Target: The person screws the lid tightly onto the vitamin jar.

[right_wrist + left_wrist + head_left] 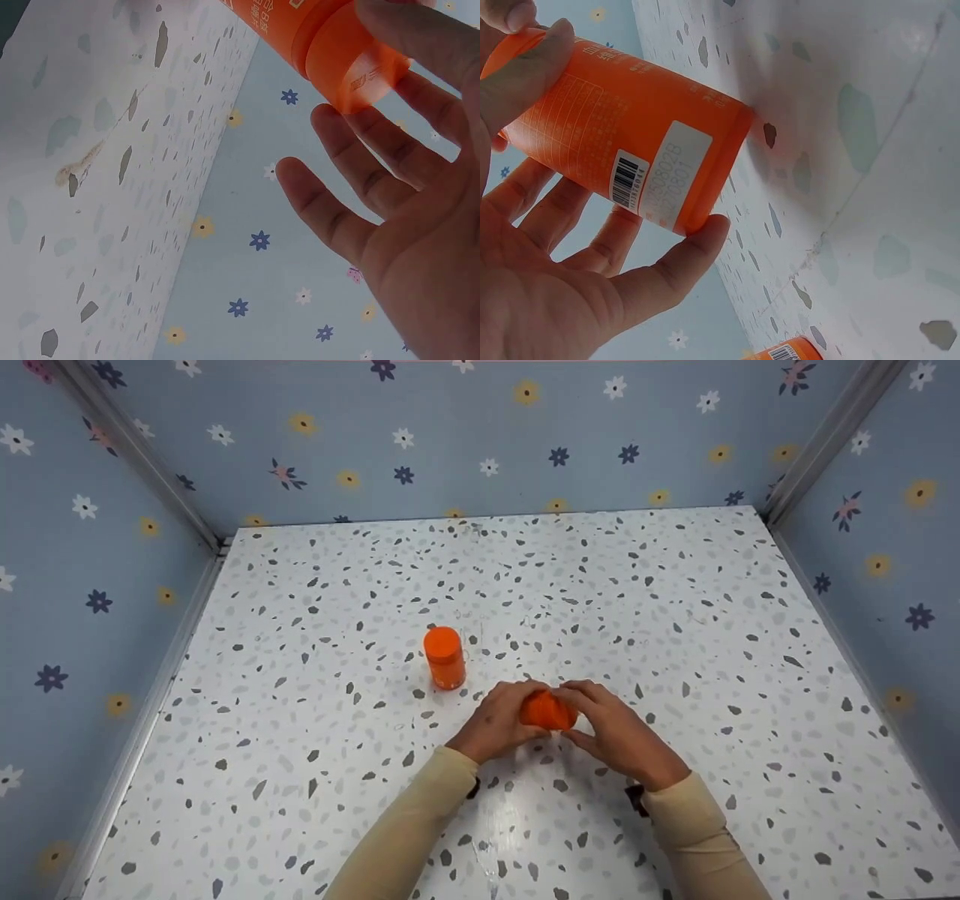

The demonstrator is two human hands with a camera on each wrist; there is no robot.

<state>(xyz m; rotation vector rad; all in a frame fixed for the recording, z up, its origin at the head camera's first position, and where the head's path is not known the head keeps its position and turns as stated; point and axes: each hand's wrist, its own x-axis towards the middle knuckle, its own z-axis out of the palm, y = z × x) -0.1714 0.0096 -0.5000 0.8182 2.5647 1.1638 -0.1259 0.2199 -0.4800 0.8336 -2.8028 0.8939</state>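
My left hand [496,721] grips an orange plastic bottle [549,711] around its body. The left wrist view shows its printed side, with a barcode and a white date label [676,172] near the base. Held at a slant, the bottle is close over the tabletop. At its other end, my right hand [621,731] pinches the smooth orange cap [356,64] between thumb and fingertips, the outer fingers spread apart. A second orange bottle [448,664], lid on, stands upright to the left of the hands, beyond the left wrist.
The white speckled tabletop [675,645] extends around both hands. Blue flowered panels [465,435] close it in at the back, left and right, with grey metal strips [135,457] at the corners.
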